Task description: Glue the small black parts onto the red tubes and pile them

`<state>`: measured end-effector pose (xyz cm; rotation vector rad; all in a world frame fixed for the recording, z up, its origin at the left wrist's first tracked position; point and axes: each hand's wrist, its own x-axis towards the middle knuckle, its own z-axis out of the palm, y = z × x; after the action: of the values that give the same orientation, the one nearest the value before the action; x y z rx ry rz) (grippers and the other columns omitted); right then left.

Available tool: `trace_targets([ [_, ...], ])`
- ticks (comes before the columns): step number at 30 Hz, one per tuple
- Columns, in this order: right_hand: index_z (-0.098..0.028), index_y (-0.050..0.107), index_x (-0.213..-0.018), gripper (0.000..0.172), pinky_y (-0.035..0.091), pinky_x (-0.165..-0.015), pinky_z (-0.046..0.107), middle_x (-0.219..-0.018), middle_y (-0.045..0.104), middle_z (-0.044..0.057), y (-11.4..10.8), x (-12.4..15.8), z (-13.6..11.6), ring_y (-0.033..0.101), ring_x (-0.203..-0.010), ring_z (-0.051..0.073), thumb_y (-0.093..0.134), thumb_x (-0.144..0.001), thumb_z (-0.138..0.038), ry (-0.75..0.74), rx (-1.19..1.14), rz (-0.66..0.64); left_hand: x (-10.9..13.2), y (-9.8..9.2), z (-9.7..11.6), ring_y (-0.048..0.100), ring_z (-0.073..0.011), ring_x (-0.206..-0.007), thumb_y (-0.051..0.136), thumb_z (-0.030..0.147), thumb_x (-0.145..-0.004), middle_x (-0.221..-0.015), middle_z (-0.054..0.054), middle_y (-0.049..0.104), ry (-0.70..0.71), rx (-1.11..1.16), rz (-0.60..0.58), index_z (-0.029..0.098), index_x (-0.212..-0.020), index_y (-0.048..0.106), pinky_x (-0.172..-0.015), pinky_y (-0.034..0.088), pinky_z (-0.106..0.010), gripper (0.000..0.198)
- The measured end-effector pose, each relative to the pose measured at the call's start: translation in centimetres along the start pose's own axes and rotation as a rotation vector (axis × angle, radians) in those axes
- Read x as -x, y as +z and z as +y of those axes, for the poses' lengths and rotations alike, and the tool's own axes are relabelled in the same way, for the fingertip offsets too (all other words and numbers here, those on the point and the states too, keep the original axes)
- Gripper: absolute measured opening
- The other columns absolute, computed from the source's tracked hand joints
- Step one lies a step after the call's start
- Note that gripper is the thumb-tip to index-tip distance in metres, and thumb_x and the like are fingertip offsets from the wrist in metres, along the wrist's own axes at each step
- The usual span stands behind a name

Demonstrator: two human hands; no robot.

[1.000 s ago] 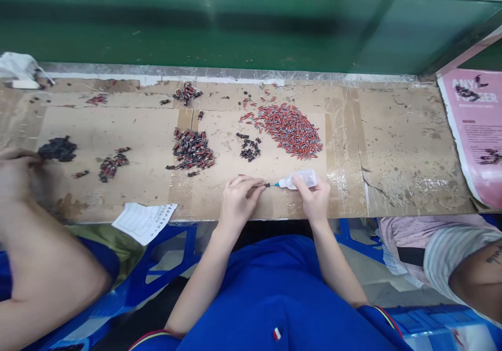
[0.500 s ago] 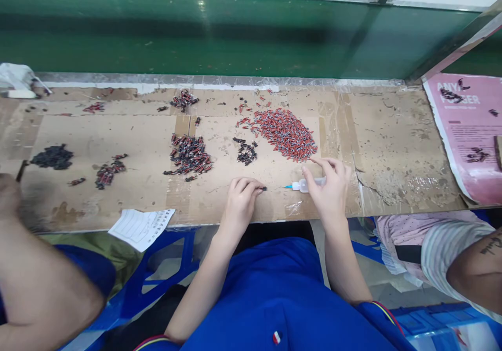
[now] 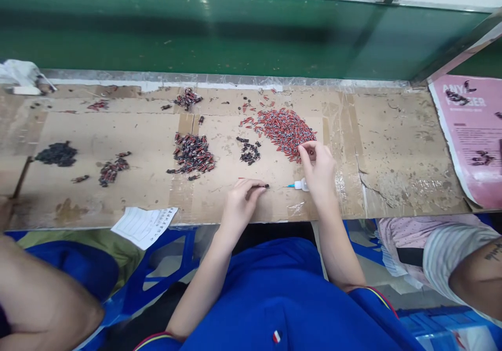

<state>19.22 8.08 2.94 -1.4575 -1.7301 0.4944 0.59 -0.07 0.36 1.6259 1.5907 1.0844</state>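
My left hand point(image 3: 241, 203) is closed in a pinch around a small black part point(image 3: 266, 185), its dark end poking out past the fingertips just above the cardboard. My right hand point(image 3: 320, 173) is at the lower right edge of a heap of small red-and-silver pieces point(image 3: 284, 128). Its thumb and forefinger are pressed together; whatever they hold is too small to make out. Beneath that hand lies a clear squeeze bottle point(image 3: 298, 185) with a blue needle tip, its body partly hidden. A small cluster of black parts point(image 3: 250, 153) lies between the hands, farther back.
Left of centre is a pile of black-and-red assembled pieces point(image 3: 194, 155). Farther left are black parts point(image 3: 58, 154) and a smaller red-and-black group point(image 3: 113, 169). A paper slip point(image 3: 145, 226) overhangs the front edge. Co-workers' arms point(image 3: 43, 293) flank me. A green panel point(image 3: 235, 37) stands behind.
My right hand has moved from over the bottle up and left to the red heap, its fingers now pinched. My left hand still holds the black part, with its fingers more extended.
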Motion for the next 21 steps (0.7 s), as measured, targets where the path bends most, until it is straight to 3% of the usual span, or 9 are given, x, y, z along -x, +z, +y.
trace_targets([
  [4,-0.02,0.066,-0.101,0.018,0.053,-0.074,0.032,-0.094,0.069,0.006,-0.5,0.7,-1.5,0.063,-0.088,0.019,0.051,-0.096,-0.029,-0.063,-0.177,-0.105,0.0,0.0,0.6,0.068,-0.0181,-0.085,0.063,0.026,-0.085,-0.088,-0.004,0.075,-0.053,0.103,0.056,0.021,-0.089,0.072,-0.082,0.055,-0.033,0.011],
  [8,-0.022,0.071,-0.099,0.022,0.052,-0.078,0.034,-0.09,0.07,0.005,-0.2,1.8,-2.6,0.063,-0.085,0.019,0.05,-0.097,-0.028,-0.177,-0.259,-0.295,-0.1,-0.3,1.1,0.068,-0.018,-0.089,0.061,0.028,-0.087,-0.093,-0.005,0.075,-0.076,0.102,0.105,0.021,-0.092,0.072,-0.086,0.054,-0.034,0.014],
  [11,-0.021,0.071,-0.1,0.021,0.053,-0.072,0.031,-0.088,0.071,0.004,0.2,2.3,-2.7,0.063,-0.078,0.017,0.052,-0.096,-0.028,-0.18,-0.333,-0.391,-0.1,-0.5,1.2,0.068,-0.018,-0.091,0.061,0.028,-0.086,-0.093,-0.005,0.075,-0.073,0.099,0.121,0.021,-0.091,0.071,-0.087,0.054,-0.034,0.013],
  [15,-0.021,0.069,-0.095,0.017,0.053,-0.071,0.03,-0.087,0.071,0.004,0.4,2.5,-2.6,0.065,-0.079,0.017,0.055,-0.094,-0.031,-0.133,-0.304,-0.477,-0.1,-0.6,1.4,0.068,-0.0176,-0.089,0.059,0.029,-0.087,-0.093,-0.005,0.074,-0.081,0.096,0.141,0.021,-0.092,0.07,-0.085,0.055,-0.033,0.015],
  [21,-0.02,0.064,-0.097,0.015,0.052,-0.079,0.03,-0.094,0.069,0.005,0.1,2.4,-2.6,0.065,-0.087,0.018,0.051,-0.097,-0.025,-0.182,-0.22,-0.536,-0.2,-0.9,1.8,0.068,-0.0174,-0.087,0.058,0.03,-0.088,-0.092,-0.004,0.074,-0.026,0.034,0.139,0.021,-0.093,0.071,-0.083,0.055,-0.033,0.016],
])
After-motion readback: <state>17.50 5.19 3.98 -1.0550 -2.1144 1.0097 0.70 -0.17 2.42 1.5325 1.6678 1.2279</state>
